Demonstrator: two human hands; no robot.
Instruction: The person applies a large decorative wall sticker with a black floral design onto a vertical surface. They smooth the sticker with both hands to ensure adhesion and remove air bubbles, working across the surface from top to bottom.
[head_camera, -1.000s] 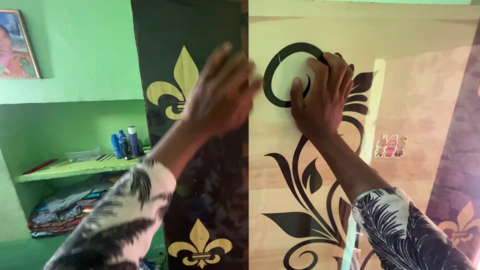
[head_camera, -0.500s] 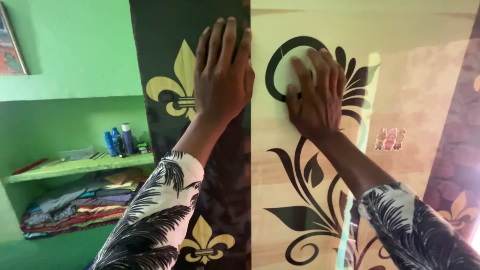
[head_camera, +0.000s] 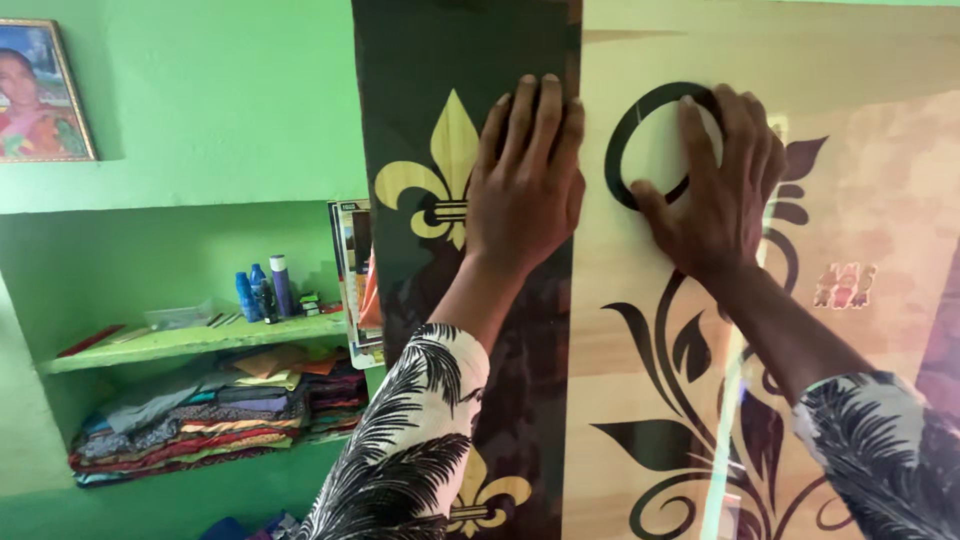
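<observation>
Head view: two hands lie flat, fingers spread, on one wardrobe door (head_camera: 650, 300); the left hand (head_camera: 525, 180) covers the dark panel beside two gold fleur-de-lis (one partly hidden), and the right hand (head_camera: 715, 190) rests on the single black ring motif (head_camera: 625, 150). Since half a second ago, both hands sit much the same; the view has shifted right.

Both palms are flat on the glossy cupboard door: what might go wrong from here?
1. The left hand spans the seam between the dark panel and the tan panel; fingers could get pinched if the panels shift.
2. The right hand presses the glossy surface and may slip or smudge it.
</observation>
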